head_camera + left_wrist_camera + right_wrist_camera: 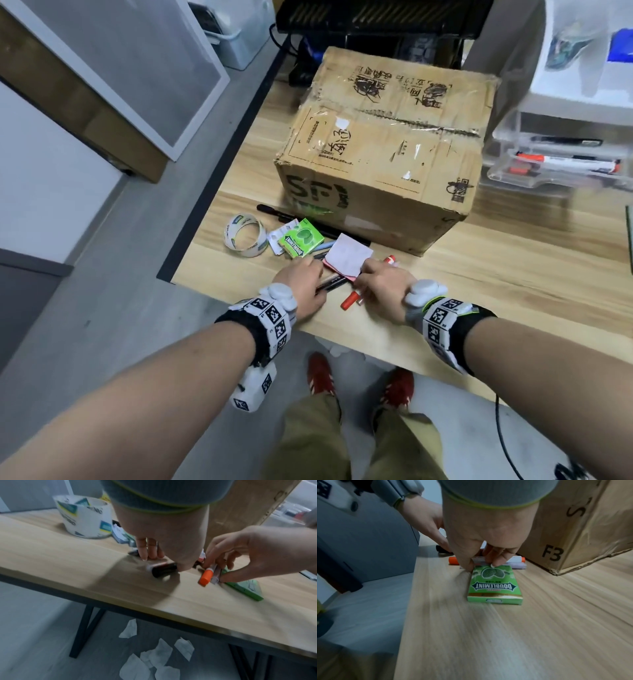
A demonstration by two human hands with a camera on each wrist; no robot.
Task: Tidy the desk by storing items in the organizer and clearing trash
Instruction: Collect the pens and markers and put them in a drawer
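Note:
My left hand [303, 279] curls down over a black marker [164, 570] near the desk's front edge. Beside it, my right hand [380, 284] pinches an orange-capped marker [205, 576] together with a pale pen [517, 565]. Its fingertips touch the end of a green Doublemint pack [494, 585] lying flat, which the head view does not show. A pink sticky-note pad [347, 255] lies just beyond both hands. A second green Doublemint pack [301, 241] sits further left. The clear drawer organizer [555, 164], holding markers, stands at the right.
A large cardboard box [383, 147] fills the desk's middle behind the clutter. A tape roll [245, 234] stands at the left and a long black pen [274, 210] lies by the box. Torn paper scraps [159, 655] lie on the floor under the desk [479, 291].

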